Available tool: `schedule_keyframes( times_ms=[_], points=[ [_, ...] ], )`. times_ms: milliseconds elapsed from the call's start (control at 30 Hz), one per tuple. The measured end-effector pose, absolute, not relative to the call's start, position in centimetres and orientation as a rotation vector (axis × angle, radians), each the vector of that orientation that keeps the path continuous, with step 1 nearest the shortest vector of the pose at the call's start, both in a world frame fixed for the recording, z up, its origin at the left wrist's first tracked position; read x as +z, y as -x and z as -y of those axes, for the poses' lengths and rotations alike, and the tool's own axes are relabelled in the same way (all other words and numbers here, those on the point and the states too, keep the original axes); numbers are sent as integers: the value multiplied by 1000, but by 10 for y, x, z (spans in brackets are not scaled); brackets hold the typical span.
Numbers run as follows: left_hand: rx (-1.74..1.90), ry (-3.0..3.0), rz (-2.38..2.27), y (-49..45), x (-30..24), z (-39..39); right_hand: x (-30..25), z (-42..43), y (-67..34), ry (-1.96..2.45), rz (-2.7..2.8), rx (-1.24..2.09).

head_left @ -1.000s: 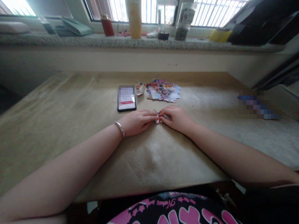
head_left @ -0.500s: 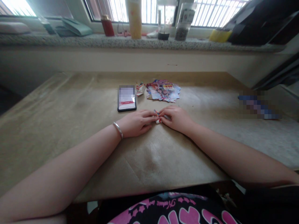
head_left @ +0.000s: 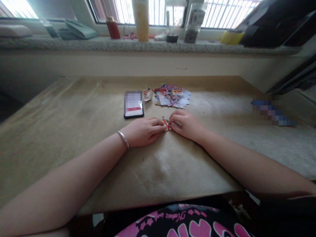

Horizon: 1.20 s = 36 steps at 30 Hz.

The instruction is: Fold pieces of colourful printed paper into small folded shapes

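My left hand (head_left: 144,131) and my right hand (head_left: 187,124) rest on the brown paper-covered table (head_left: 74,125), fingertips meeting. Between them they pinch a small folded piece of coloured paper (head_left: 166,123), red, white and blue. A silver bangle (head_left: 122,139) circles my left wrist. Just beyond the hands lies a pile of colourful printed paper squares (head_left: 172,95), with one small folded piece (head_left: 147,94) beside it.
A phone (head_left: 133,104) lies face up to the left of the pile. A blurred blue object (head_left: 273,110) sits at the right. The stone windowsill (head_left: 74,44) behind holds a red cup (head_left: 113,28), a yellow bottle (head_left: 141,19), jars and a green case (head_left: 80,30).
The folded paper has been turned and lifted slightly between my fingertips. Both hands stay in nearly the same place.
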State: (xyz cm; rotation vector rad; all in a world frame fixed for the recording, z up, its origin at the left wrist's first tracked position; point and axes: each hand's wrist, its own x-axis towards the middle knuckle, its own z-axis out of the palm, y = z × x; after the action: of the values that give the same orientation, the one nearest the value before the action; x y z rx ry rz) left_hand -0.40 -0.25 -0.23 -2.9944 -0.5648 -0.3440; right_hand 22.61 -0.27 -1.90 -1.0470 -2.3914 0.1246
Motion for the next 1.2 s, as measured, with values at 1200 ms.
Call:
schedule_keyframes(
  times_ms=[1200],
  points=[
    [-324,3185,705,13,-9,-6,-8,7,-235,975,2615,88]
  ],
)
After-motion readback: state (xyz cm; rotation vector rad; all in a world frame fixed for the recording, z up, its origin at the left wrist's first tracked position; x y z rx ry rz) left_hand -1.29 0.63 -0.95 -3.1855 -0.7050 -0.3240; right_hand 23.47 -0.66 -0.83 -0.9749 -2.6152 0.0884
